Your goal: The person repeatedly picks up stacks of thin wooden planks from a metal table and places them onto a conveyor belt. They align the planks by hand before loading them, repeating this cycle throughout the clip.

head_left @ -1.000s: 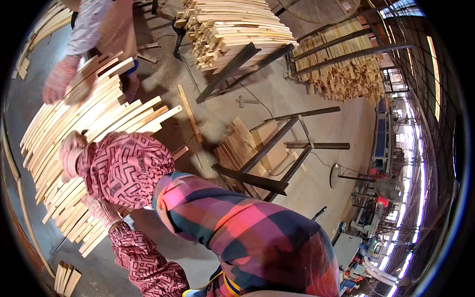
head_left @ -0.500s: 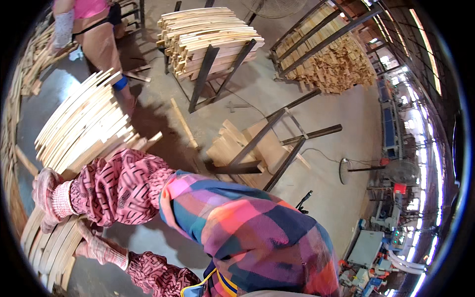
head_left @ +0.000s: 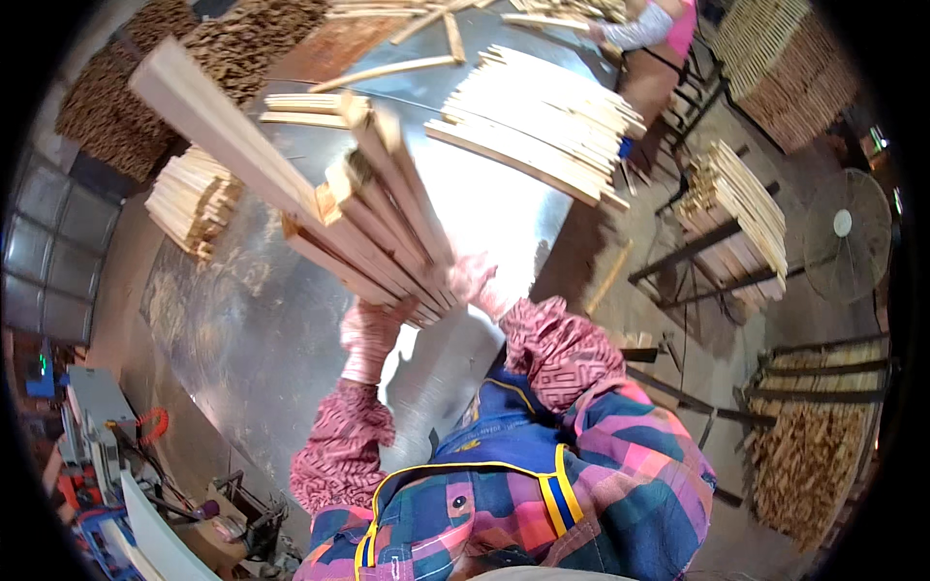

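A bundle of several pale wooden strips (head_left: 387, 228) is between my hands, its lower ends at my body and its upper ends fanned toward the far left. One strip reaches well beyond the others. My left hand (head_left: 373, 334), in a pinkish knitted glove, is closed round the bundle's lower left side. On the lower right side my right hand (head_left: 475, 279), gloved alike and washed out by glare, grips the strips too; its fingers are partly hidden. Beneath is a shiny metal table (head_left: 252, 329).
A row of loose strips (head_left: 533, 126) covers the table's far right, with a smaller stack (head_left: 194, 198) at the left. A co-worker's sleeved arm (head_left: 639, 34) is beyond. Racks of strips (head_left: 736, 223) and a large fan (head_left: 841, 228) stand right; machinery (head_left: 107, 426) is lower left.
My view has swung left, so the table now fills the middle. The strips at my hands were low at the left edge; now both hands hold them up in front of me.
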`<control>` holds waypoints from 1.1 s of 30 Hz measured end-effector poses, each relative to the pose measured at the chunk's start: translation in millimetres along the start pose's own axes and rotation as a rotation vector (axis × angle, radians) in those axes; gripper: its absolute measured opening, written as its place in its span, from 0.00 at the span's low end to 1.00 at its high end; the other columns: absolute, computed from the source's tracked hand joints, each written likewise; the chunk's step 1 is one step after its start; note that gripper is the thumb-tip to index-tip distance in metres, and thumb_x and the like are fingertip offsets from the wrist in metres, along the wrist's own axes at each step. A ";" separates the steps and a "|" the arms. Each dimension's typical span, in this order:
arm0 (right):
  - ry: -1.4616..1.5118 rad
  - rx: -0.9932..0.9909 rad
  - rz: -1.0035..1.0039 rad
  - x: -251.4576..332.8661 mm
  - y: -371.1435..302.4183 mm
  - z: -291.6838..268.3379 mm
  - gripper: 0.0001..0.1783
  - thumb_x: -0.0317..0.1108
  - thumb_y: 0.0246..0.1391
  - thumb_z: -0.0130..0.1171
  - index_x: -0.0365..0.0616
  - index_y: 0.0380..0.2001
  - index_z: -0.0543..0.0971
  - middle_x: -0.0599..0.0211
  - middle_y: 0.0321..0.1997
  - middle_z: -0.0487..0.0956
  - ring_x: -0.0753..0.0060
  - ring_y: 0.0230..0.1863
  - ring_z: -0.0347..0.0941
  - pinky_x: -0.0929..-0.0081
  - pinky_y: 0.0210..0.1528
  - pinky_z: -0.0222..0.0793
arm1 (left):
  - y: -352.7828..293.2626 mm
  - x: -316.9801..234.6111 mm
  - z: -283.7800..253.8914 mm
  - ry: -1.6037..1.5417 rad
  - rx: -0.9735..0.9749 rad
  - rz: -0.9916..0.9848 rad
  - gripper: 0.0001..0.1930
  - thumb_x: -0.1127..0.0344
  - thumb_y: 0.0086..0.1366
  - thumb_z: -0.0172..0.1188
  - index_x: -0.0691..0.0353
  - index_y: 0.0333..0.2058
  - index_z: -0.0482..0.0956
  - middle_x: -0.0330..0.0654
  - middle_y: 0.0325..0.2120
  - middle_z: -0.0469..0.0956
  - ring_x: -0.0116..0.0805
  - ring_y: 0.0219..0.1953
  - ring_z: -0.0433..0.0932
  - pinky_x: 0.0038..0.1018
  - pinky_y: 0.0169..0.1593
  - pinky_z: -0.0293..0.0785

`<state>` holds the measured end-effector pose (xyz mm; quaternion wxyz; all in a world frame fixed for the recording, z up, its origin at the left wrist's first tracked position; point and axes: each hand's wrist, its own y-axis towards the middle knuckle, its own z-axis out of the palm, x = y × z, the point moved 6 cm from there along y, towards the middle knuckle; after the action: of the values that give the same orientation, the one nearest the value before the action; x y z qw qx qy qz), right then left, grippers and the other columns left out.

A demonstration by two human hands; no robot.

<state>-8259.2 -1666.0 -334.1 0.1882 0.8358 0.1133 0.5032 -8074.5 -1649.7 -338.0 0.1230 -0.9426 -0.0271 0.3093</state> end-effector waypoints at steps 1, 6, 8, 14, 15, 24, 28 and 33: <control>0.082 0.095 0.112 -3.8 12.6 15.9 0.48 0.57 0.43 0.65 0.42 0.62 0.62 0.50 0.52 0.72 0.50 0.53 0.68 0.60 0.56 0.65 | 12.4 0.3 -4.5 -0.028 -0.108 0.112 0.30 0.55 0.52 0.71 0.60 0.51 0.74 0.37 0.44 0.81 0.33 0.44 0.79 0.27 0.46 0.75; -0.105 0.341 0.172 -19.5 39.8 54.8 0.55 0.67 0.40 0.63 0.45 0.65 0.59 0.48 0.57 0.70 0.49 0.59 0.66 0.59 0.61 0.63 | 26.4 45.7 36.2 -0.588 0.024 -0.237 0.27 0.55 0.50 0.72 0.61 0.46 0.76 0.41 0.38 0.81 0.33 0.32 0.81 0.29 0.33 0.78; -0.262 0.503 0.149 9.3 51.8 64.2 0.49 0.68 0.45 0.57 0.49 0.64 0.62 0.53 0.55 0.73 0.54 0.56 0.70 0.61 0.58 0.66 | 17.7 92.2 74.7 -1.019 -0.109 -0.360 0.25 0.56 0.52 0.71 0.64 0.44 0.75 0.41 0.34 0.80 0.28 0.27 0.77 0.27 0.27 0.77; -0.501 1.084 0.123 -40.7 31.7 130.3 0.39 0.69 0.55 0.42 0.49 0.56 0.71 0.58 0.58 0.72 0.59 0.58 0.70 0.61 0.56 0.68 | -14.1 57.6 149.4 0.266 -0.064 0.103 0.14 0.62 0.61 0.55 0.59 0.45 0.73 0.46 0.28 0.80 0.44 0.28 0.80 0.39 0.31 0.76; -0.562 1.128 0.163 -69.4 17.3 148.1 0.36 0.65 0.57 0.39 0.48 0.52 0.76 0.58 0.59 0.71 0.59 0.60 0.68 0.61 0.60 0.63 | -6.6 85.8 182.3 0.297 -0.148 0.287 0.13 0.61 0.60 0.56 0.57 0.43 0.73 0.46 0.27 0.80 0.40 0.27 0.80 0.36 0.28 0.75; -0.261 0.292 0.212 -102.4 -78.1 88.9 0.30 0.44 0.51 0.55 0.41 0.55 0.70 0.54 0.52 0.74 0.52 0.50 0.71 0.62 0.53 0.67 | 41.2 134.9 112.2 0.049 0.375 0.241 0.10 0.64 0.64 0.54 0.54 0.44 0.76 0.41 0.30 0.78 0.32 0.27 0.79 0.24 0.26 0.75; -0.151 -0.145 0.796 -142.1 -208.4 83.5 0.30 0.37 0.51 0.59 0.39 0.57 0.67 0.57 0.37 0.77 0.64 0.39 0.75 0.67 0.46 0.72 | 119.1 144.0 43.5 0.468 -0.069 0.123 0.29 0.41 0.62 0.51 0.49 0.56 0.70 0.42 0.55 0.70 0.41 0.54 0.72 0.37 0.55 0.70; -0.289 0.425 1.039 -164.0 -267.8 216.0 0.55 0.60 0.49 0.56 0.37 0.68 0.44 0.39 0.66 0.60 0.44 0.64 0.61 0.61 0.65 0.56 | 110.8 146.7 88.7 0.487 0.239 0.244 0.26 0.45 0.62 0.52 0.55 0.53 0.74 0.48 0.54 0.71 0.48 0.56 0.70 0.36 0.59 0.64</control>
<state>-8145.0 -1529.6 -671.1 -0.2418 0.8615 -0.2400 0.3764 -8011.1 -1719.2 -519.2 0.1980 -0.9641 0.1534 0.0877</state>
